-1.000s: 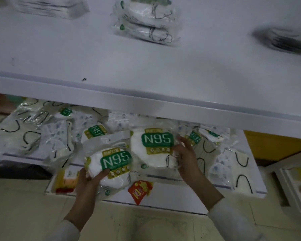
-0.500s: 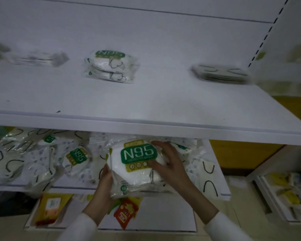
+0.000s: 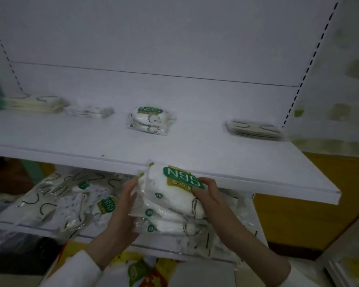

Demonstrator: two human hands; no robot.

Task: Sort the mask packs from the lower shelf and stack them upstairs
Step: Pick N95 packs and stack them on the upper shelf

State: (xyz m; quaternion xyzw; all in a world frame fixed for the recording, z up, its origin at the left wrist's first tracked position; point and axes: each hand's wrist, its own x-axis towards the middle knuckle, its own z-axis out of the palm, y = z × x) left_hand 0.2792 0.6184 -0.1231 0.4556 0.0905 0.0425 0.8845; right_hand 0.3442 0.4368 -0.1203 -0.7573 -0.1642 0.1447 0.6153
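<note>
- Left hand [image 3: 123,206] and right hand [image 3: 210,196] closed on either side of an N95 stack [image 3: 172,201], which I see held at the upper shelf [image 3: 216,154] edge.
- Loose packs [image 3: 56,201] on the lower shelf [image 3: 25,225].
- Four piles up top, one N95 pile [image 3: 150,120].

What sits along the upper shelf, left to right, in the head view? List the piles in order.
Pile of white packs with black loops → small blurred pile → N95 stack → flat pile with black loops.
</note>
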